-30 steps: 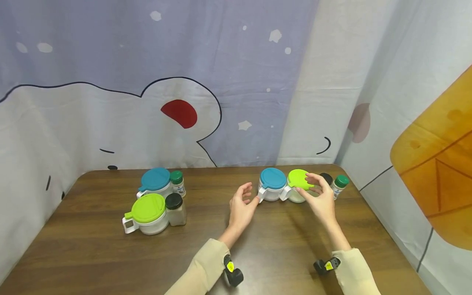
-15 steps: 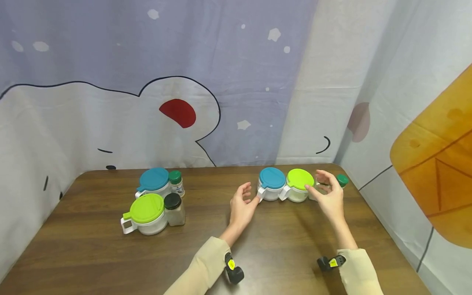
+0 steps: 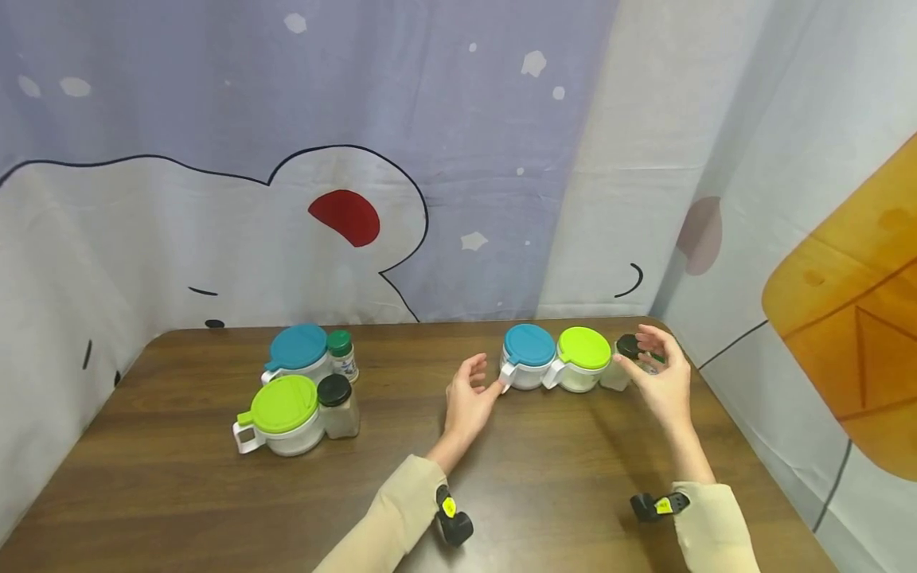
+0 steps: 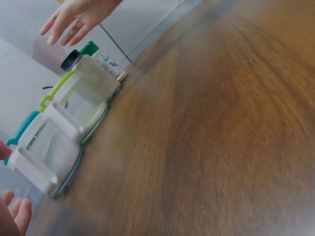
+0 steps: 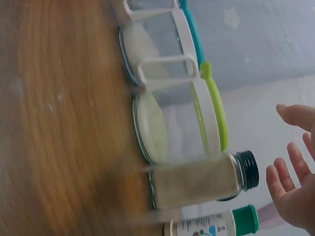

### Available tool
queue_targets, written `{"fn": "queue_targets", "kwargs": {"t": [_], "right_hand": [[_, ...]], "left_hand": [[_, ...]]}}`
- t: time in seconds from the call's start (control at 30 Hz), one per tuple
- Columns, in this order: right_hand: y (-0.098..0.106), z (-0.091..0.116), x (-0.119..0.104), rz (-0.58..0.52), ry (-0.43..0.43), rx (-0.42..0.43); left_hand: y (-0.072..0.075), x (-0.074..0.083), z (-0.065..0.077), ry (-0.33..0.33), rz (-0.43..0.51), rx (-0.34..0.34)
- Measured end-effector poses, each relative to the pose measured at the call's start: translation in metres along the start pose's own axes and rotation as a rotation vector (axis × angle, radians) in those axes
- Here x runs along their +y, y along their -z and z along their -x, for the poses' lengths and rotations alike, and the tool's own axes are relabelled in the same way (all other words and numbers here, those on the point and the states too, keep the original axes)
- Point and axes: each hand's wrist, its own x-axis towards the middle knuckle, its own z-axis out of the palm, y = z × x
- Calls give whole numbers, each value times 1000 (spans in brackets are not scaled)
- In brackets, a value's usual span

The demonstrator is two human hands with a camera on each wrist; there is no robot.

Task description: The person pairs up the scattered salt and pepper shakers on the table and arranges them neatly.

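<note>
Head view, nearest first: the left hand point(image 3: 469, 404) is loosely spread, its thumb at the white handle point(image 3: 509, 373) of the blue-lidded pot point(image 3: 530, 345); whether they touch I cannot tell, but it grips nothing. The right hand point(image 3: 662, 383) is just as loose, holding nothing, near the black-capped jar point(image 5: 197, 181) and apart from it in the right wrist view. Farther back on the table point(image 3: 544, 477), the blue-lidded pot, green-lidded pot point(image 3: 583, 348), black-capped jar and green-capped bottle point(image 5: 209, 226) stand upright in a row. Both pots look like clear glass, so likely stiff, smooth, breakable and fairly weighty; their handles should give the surest hold. The jar is probably slippery too, best taken round its body
</note>
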Motion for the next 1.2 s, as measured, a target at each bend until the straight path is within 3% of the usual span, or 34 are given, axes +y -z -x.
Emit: {"fn": "queue_targets", "kwargs": {"t": [0.23,0.6,0.93,1.2], "right_hand": [[10,-2,3,40,12,31],[20,-2,10,98,18,44],[29,-11,58,195,-18,132],[33,-15,69,233,-98,143]], "left_hand": [[-3,0,-3,43,3,-7],[-9,1,-6,37,-23,-25],[-15,-2,-4,57,-37,-34],[-16,-4,-8,43,-50,-43]]}}
